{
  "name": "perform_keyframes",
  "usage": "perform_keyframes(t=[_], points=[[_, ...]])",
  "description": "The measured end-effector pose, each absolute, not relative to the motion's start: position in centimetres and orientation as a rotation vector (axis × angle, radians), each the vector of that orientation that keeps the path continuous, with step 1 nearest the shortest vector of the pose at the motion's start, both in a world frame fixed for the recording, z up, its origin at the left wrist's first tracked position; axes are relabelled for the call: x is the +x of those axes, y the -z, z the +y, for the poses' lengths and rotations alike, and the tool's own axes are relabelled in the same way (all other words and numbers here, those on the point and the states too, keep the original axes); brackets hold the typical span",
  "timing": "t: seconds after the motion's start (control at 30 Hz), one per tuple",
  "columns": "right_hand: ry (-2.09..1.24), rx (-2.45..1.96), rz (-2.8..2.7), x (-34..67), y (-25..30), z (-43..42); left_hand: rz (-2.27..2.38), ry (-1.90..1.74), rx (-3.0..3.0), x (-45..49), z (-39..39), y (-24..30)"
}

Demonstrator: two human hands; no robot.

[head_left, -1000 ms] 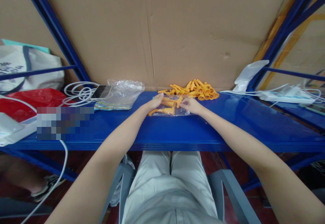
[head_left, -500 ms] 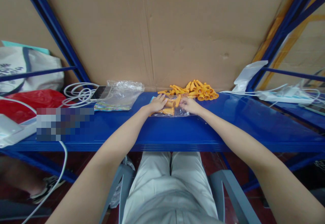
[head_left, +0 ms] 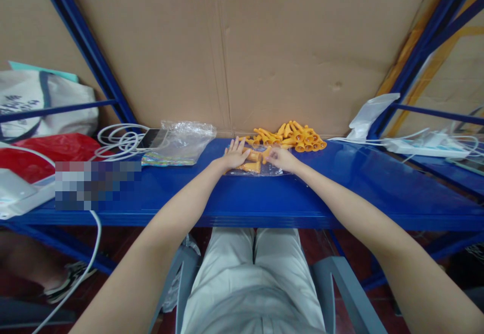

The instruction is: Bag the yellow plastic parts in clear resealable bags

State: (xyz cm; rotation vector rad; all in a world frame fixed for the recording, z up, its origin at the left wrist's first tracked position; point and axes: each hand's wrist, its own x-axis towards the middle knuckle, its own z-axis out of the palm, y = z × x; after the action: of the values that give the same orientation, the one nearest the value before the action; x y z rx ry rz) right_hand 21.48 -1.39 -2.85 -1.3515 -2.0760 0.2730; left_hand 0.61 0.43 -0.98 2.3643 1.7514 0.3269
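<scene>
On the blue table lies a clear plastic bag (head_left: 274, 168) with orange horn-shaped pieces (head_left: 250, 166) in or on it; which of the two I cannot tell. My left hand (head_left: 235, 156) rests flat at the bag's left side, fingers spread, against these pieces. My right hand (head_left: 282, 158) is closed at the bag's right side, its fingertips pinching an upright orange horn-shaped piece (head_left: 265, 154). Just behind both hands is a pile of more such pieces (head_left: 302, 137), several with their flared open ends facing me.
Left of my hands lies a stack of clear bags (head_left: 185, 145) with colourful edges. Beyond it are a coiled white cable (head_left: 119, 142) and a red bag (head_left: 49, 155). A power strip (head_left: 434, 143) lies at right. Cardboard (head_left: 227, 46) stands behind the blue table (head_left: 260, 200).
My left hand has opened wider, its fingers now spread and pointing away from me. My right hand stays at nearly the same place, and the orange piece beside it has tilted slightly.
</scene>
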Motion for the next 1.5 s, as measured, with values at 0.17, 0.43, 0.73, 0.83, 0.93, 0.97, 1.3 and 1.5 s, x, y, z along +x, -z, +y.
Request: perform_keyframes(t=[0.17,0.43,0.73,0.83,0.93,0.97,1.3,1.5], points=[[-0.225,-1.355,-2.056,21.5,3.1,-1.4,1.772,-0.258,2.356,0.8,-0.2,0.5],[-0.249,-1.323,-2.137,21.3,3.0,-1.8,1.856,-0.232,2.331,-0.1,0.6,0.7],[-0.098,-1.245,-1.927,21.8,0.3,-2.3,1.878,-0.283,2.304,-1.5,1.7,1.1],[-0.002,-1.228,-1.782,21.9,-1.3,-1.3,1.868,-0.305,2.323,-1.6,2.2,1.4],[-0.089,-1.283,-1.853,21.1,-2.8,0.5,1.868,-0.341,2.325,-1.6,2.5,1.8],[-0.119,-1.314,-1.894,20.6,-3.1,1.2,1.873,-0.358,2.321,-1.6,2.6,1.8],[0.112,-1.78,-2.277,15.2,-3.7,5.9,1.742,-0.568,2.529,-1.6,1.3,1.0],[0.183,-1.943,-2.32,14.2,-3.2,5.9,1.542,-0.566,2.629,-0.9,1.1,0.6]])
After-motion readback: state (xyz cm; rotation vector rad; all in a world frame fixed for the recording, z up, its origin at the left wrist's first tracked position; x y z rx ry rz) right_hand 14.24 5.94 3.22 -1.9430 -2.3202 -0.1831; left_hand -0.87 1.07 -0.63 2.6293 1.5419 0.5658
